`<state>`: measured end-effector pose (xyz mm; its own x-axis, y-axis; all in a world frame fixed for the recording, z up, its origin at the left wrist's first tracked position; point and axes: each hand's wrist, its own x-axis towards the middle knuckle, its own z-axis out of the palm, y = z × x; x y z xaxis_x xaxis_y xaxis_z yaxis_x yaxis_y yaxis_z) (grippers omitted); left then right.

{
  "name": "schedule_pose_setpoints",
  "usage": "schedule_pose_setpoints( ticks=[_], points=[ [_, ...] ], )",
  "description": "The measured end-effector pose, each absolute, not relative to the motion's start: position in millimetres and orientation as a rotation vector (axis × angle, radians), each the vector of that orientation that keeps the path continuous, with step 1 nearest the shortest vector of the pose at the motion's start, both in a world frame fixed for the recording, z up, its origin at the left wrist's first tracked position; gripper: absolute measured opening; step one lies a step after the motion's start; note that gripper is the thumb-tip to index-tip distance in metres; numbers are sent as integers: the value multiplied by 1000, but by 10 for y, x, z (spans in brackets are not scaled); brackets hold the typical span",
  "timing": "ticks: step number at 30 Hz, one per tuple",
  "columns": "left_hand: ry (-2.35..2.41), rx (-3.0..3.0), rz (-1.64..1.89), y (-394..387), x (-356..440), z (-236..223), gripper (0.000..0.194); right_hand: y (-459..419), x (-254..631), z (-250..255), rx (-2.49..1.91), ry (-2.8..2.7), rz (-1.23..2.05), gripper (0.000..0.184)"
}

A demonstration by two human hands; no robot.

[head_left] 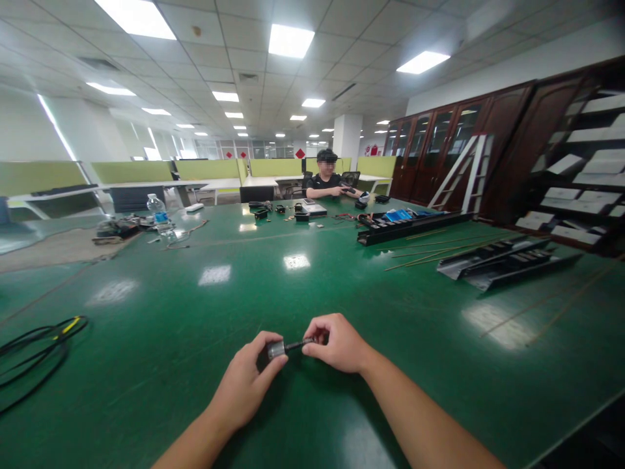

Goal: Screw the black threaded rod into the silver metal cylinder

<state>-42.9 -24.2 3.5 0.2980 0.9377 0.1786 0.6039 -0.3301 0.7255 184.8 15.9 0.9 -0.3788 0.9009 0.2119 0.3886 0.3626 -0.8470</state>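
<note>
Rows of flat panel lights (pixel 291 40) glow in a white grid ceiling (pixel 205 52) that runs the length of a large open-plan office. Lime-green desk partitions (pixel 131 172) line the left side and far end, with white desks (pixel 146 187) along them. A square white pillar (pixel 347 138) rises ahead, before distant windows (pixel 254 150). To the right stand dark wooden glass-fronted cabinets (pixel 430 150), a white stepladder (pixel 461 172) against them, and wooden shelves (pixel 576 176) holding white boards.

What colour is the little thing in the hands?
The small part is silver with a black stem, clearest in the head view.
</note>
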Motion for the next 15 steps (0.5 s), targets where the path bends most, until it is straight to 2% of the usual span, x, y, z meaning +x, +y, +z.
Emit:
schedule_pose_setpoints(
  ticks=[15],
  points=[
    [1352, 2013, 806, -240, -426, 55, 26, 174, 1854, -12, -1098, -1943, 965, 9]
  ],
)
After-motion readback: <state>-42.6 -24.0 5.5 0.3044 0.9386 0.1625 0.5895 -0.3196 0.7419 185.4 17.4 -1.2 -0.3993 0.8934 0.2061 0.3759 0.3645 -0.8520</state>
